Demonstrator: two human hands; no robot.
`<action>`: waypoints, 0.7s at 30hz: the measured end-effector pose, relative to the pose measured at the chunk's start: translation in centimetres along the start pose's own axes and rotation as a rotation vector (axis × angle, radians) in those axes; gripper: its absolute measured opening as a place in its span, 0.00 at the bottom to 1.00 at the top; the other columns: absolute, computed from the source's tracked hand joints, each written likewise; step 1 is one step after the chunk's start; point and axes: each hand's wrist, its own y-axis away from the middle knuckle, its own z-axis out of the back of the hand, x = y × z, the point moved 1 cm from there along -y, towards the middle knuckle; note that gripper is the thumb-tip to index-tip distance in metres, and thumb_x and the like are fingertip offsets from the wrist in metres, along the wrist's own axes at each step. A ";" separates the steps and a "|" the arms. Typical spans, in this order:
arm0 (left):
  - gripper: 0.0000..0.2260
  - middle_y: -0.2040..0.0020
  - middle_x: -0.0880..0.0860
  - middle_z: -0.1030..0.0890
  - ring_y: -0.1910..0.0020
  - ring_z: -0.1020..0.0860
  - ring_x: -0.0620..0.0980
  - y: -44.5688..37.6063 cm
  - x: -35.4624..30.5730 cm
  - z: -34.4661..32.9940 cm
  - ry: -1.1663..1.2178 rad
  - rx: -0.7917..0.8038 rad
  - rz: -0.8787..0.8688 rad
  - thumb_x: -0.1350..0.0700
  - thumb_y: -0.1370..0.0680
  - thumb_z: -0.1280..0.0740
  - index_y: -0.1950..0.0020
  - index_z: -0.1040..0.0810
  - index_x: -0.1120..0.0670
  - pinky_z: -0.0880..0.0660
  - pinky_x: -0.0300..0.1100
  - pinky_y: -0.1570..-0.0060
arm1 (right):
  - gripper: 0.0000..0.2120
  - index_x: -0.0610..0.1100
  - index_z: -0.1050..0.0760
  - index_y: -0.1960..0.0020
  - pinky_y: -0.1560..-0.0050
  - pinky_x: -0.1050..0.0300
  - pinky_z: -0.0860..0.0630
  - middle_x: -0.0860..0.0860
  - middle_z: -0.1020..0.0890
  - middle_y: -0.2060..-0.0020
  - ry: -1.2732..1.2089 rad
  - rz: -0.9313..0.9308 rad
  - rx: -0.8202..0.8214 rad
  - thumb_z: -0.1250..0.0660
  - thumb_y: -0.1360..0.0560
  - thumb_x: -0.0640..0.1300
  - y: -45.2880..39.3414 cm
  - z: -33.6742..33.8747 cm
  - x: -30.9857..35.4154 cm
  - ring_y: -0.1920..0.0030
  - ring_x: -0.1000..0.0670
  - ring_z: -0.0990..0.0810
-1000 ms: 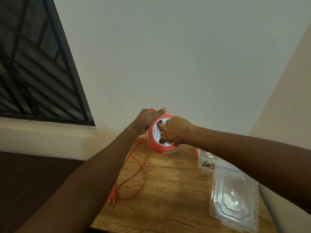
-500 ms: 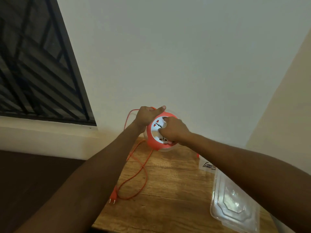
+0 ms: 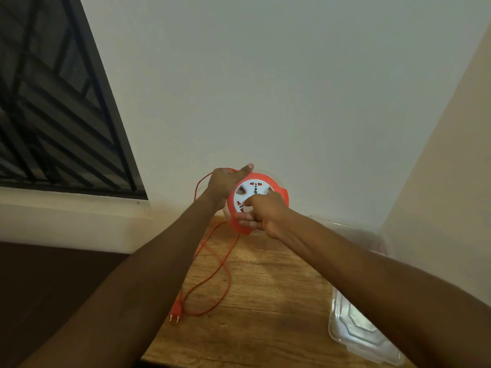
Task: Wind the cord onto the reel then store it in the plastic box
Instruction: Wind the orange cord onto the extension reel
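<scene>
Spanning the lower view, wooden worktop [image 3: 265,301] meets wall at its far edge. Clear plastic box [image 3: 353,330] lies near the right edge. Orange-and-white reel [image 3: 255,192] held above far end: left hand [image 3: 225,181] grips its rim, right hand [image 3: 263,212] presses fingers into the face. Orange cord [image 3: 220,274] loops down; plug [image 3: 176,312] near left edge.

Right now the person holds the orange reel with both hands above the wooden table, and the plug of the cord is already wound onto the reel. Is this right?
Not quite. In the head view, the plug lies on the wooden table, the cord trailing loose. Both the left hand and right hand do hold the reel.
</scene>
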 end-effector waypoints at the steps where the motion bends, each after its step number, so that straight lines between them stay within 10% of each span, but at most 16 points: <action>1: 0.20 0.66 0.47 0.13 0.68 0.13 0.48 0.1 -0.2 0.0 0.016 -0.010 0.008 0.38 0.23 0.28 0.55 0.14 0.56 0.20 0.36 0.71 | 0.32 0.47 0.46 0.24 0.69 0.54 0.18 0.42 0.20 0.62 -0.113 -0.014 -0.009 0.39 0.23 0.33 0.1 -0.3 -0.1 0.68 0.49 0.15; 7: 0.23 0.68 0.49 0.14 0.70 0.15 0.45 0.7 -0.5 -1.7 0.073 -0.064 -0.040 0.39 0.22 0.29 0.64 0.18 0.58 0.23 0.32 0.72 | 0.28 0.40 0.42 0.26 0.70 0.57 0.20 0.39 0.16 0.57 -0.522 -0.031 -0.071 0.41 0.24 0.30 -0.1 -1.1 -0.7 0.63 0.47 0.14; 12: 0.24 0.63 0.52 0.12 0.68 0.14 0.48 0.3 -0.7 -1.3 0.116 -0.048 -0.035 0.39 0.22 0.29 0.57 0.16 0.60 0.20 0.36 0.68 | 0.18 0.34 0.35 0.37 0.62 0.50 0.17 0.38 0.16 0.59 -0.389 -0.005 0.002 0.39 0.26 0.30 -0.4 0.1 -0.2 0.61 0.44 0.14; 15: 0.26 0.59 0.58 0.12 0.64 0.14 0.56 -0.5 -0.6 0.0 0.216 -0.066 0.024 0.39 0.23 0.27 0.56 0.17 0.64 0.17 0.49 0.57 | 0.16 0.33 0.27 0.41 0.61 0.50 0.17 0.42 0.14 0.61 0.179 0.217 -0.052 0.36 0.28 0.33 -0.3 2.2 0.2 0.61 0.45 0.14; 18: 0.19 0.62 0.52 0.11 0.63 0.13 0.55 -0.9 -0.7 1.0 0.175 -0.042 0.019 0.39 0.23 0.27 0.60 0.17 0.54 0.16 0.49 0.56 | 0.21 0.47 0.24 0.37 0.53 0.49 0.20 0.46 0.20 0.42 1.165 0.745 -0.232 0.30 0.30 0.41 -0.5 4.7 0.6 0.49 0.43 0.19; 21: 0.17 0.61 0.49 0.11 0.63 0.12 0.52 -0.8 -1.1 1.3 0.058 0.003 -0.019 0.37 0.22 0.29 0.56 0.16 0.51 0.15 0.44 0.60 | 0.25 0.53 0.27 0.35 0.61 0.53 0.21 0.45 0.34 0.30 1.762 0.996 -0.031 0.29 0.30 0.38 -0.9 5.7 1.0 0.50 0.42 0.20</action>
